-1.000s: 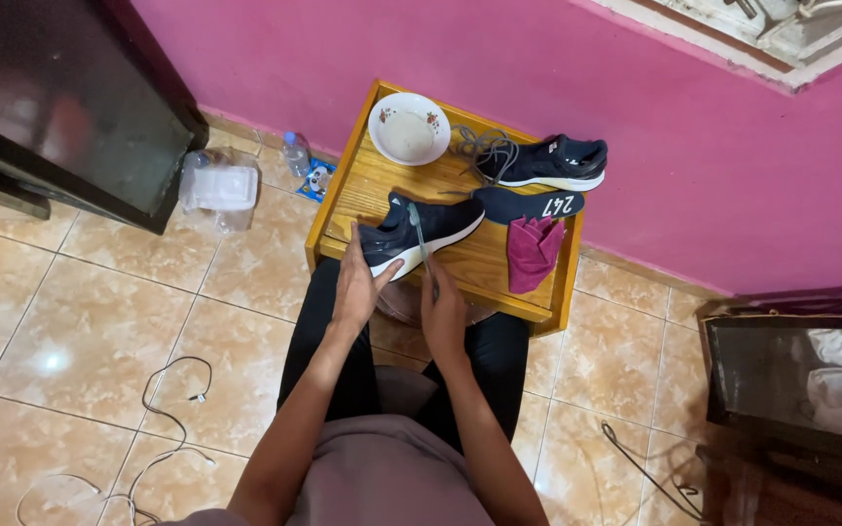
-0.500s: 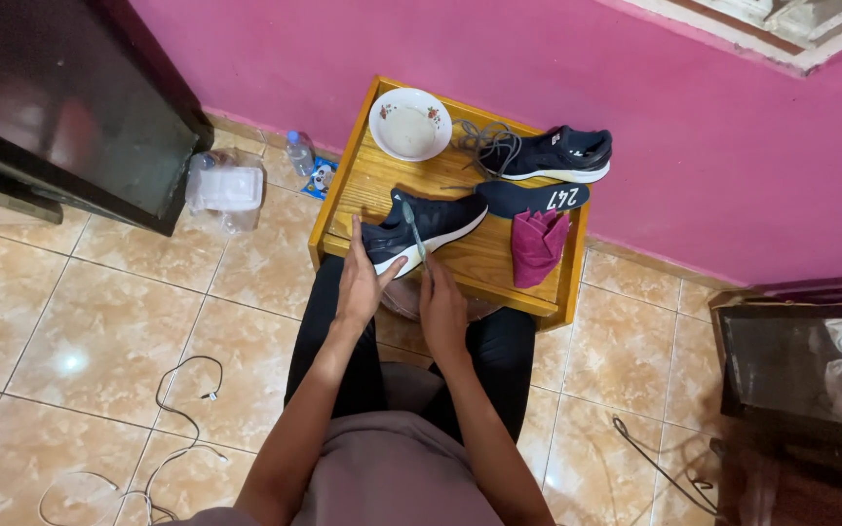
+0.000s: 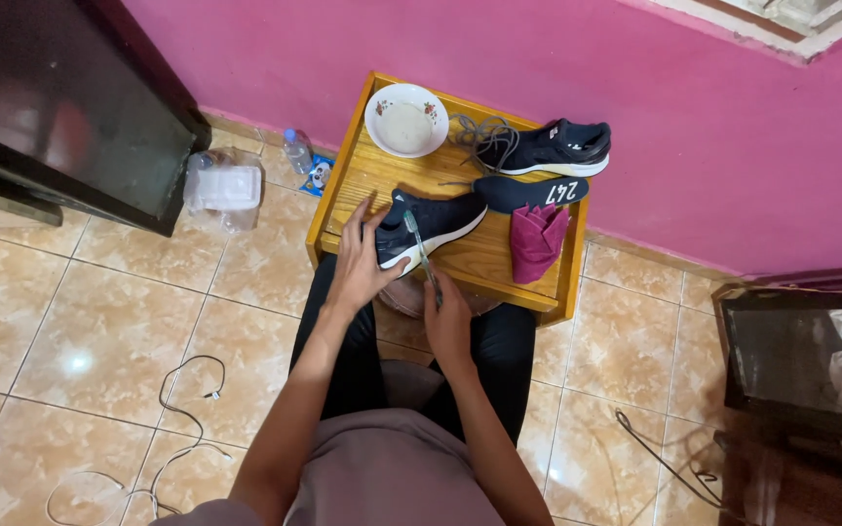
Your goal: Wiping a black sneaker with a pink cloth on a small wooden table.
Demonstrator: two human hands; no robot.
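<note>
A dark sneaker with a white sole (image 3: 436, 222) lies on its side on a low wooden table (image 3: 484, 263). My left hand (image 3: 361, 258) grips its heel end. My right hand (image 3: 448, 314) holds a toothbrush (image 3: 419, 248), whose head rests against the sneaker's sole. A second dark sneaker (image 3: 562, 148) with loose grey laces stands at the table's far side. A dark insole (image 3: 530, 192) lies between the two shoes, and a folded magenta cloth (image 3: 536, 241) lies to the right.
A white bowl (image 3: 406, 120) with cloudy liquid sits at the table's far left corner. A plastic bottle (image 3: 297, 152) and a clear container (image 3: 222, 187) stand on the tiled floor beside dark furniture (image 3: 60, 107). A white cable (image 3: 182, 409) lies at lower left. The pink wall (image 3: 499, 58) backs the table.
The toothbrush in my right hand has shifted slightly along the sneaker's sole. My left hand keeps its hold on the heel.
</note>
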